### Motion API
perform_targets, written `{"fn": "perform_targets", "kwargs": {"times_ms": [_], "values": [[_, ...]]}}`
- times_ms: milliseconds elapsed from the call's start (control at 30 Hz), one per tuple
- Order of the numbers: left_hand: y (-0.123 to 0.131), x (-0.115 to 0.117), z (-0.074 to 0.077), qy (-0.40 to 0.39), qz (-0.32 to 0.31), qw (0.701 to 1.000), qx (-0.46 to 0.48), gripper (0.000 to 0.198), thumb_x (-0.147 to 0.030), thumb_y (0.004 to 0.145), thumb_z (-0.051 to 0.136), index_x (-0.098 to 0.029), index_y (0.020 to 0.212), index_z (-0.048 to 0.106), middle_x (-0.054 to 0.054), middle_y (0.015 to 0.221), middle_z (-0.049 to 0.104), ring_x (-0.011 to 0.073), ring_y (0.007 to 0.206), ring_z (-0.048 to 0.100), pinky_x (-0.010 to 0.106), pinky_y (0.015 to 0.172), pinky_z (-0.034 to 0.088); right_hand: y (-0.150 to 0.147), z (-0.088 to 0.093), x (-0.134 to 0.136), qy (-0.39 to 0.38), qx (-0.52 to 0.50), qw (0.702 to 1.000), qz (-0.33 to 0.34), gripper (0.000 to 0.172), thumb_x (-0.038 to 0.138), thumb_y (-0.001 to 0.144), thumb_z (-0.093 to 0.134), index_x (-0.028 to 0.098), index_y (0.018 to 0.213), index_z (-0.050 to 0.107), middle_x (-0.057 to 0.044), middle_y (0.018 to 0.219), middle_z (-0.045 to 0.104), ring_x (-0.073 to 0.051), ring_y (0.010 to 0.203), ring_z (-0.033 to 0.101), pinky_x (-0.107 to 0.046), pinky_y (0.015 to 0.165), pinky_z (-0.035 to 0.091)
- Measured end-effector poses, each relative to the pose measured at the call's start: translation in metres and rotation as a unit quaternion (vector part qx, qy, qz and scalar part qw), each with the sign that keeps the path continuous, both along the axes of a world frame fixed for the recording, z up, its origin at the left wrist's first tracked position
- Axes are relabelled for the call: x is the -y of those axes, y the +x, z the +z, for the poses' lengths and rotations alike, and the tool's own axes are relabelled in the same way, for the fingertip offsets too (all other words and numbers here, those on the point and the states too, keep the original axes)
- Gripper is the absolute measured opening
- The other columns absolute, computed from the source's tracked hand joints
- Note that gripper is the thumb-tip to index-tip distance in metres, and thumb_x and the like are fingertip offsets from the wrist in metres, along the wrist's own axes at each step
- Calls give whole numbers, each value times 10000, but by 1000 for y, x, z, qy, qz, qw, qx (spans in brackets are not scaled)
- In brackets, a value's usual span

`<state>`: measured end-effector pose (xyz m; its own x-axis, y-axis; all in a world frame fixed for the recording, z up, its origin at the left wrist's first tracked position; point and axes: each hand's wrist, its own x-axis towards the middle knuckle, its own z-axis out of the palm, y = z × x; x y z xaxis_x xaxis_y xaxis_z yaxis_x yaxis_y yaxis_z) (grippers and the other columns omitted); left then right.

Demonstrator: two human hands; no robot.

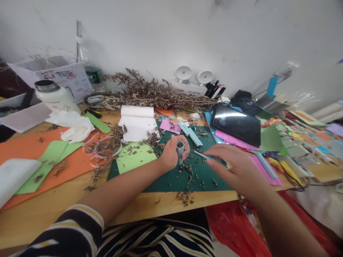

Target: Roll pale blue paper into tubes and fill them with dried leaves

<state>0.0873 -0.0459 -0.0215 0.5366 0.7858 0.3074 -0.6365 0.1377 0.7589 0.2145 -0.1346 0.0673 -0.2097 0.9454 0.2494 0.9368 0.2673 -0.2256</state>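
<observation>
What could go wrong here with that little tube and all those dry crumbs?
1. The tube stands open-topped in the left hand; a squeeze or tilt could spill the bits that seem to fill it.
2. The right hand is blurred and seems to pinch a thin stick near the tube; a clumsy poke might dent it.
3. Crumbs lie at the table edge, just off the mat; an arm could sweep them off.
</observation>
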Motion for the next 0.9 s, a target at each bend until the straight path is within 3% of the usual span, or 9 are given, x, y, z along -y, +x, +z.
{"fn": "perform_targets", "kwargs": {"times_ms": [100, 233, 333, 433, 533, 633, 900], "values": [[-1, -5, 0, -24, 51, 998, 19, 546, -688, 666, 313, -161, 550, 397, -57, 362, 360, 52, 316, 315, 175, 353, 265, -5, -45, -10, -183, 102, 974, -82, 281, 417, 775, 405, 229, 904, 569, -42, 837, 599, -197, 819, 559, -323, 684, 419], [0, -4, -3, -39, 84, 995, 30, 536, -666, 688, 314, -159, 546, 415, -49, 362, 372, 55, 321, 339, 172, 357, 272, -16, -84, -13, -210, 118, 960, -141, 495, 574, 706, 403, 197, 1013, 494, -93, 898, 554, -245, 796, 560, -320, 581, 396], [-1, -3, 1, -61, 100, 993, 29, 533, -635, 732, 271, -159, 541, 417, -43, 364, 372, 57, 322, 342, 172, 359, 268, -25, -89, -12, -204, 118, 959, -160, 568, 617, 676, 406, 202, 1063, 428, -95, 938, 518, -243, 797, 555, -291, 537, 370], [-2, -7, 7, -132, 89, 986, 50, 548, -620, 760, 202, -162, 530, 398, -41, 353, 355, 61, 306, 326, 180, 360, 275, -30, -89, -13, -185, 110, 968, -128, 401, 524, 727, 422, 212, 976, 460, -69, 890, 520, -214, 744, 553, -270, 516, 344], [-4, -13, 10, -258, 57, 962, 76, 570, -659, 734, 165, -168, 522, 364, -45, 350, 331, 73, 300, 325, 197, 360, 295, -31, -91, -15, -175, 95, 975, -101, 195, 366, 789, 399, 217, 865, 501, -44, 840, 537, -180, 732, 548, -252, 527, 334], [-6, -18, 10, -354, 35, 931, 86, 559, -680, 710, 198, -172, 536, 355, -48, 382, 337, 80, 320, 344, 204, 366, 311, -28, -92, -17, -171, 75, 979, -88, 166, 288, 804, 378, 219, 823, 529, -34, 830, 557, -161, 751, 547, -242, 548, 342], [-4, -16, 15, -406, 30, 911, 68, 407, -501, 800, 256, -170, 585, 359, -36, 463, 380, 89, 371, 390, 218, 409, 356, -2, -93, -9, -119, -17, 984, -132, 215, 306, 808, 385, 195, 890, 549, -26, 878, 598, -136, 811, 545, -238, 702, 409]]}}
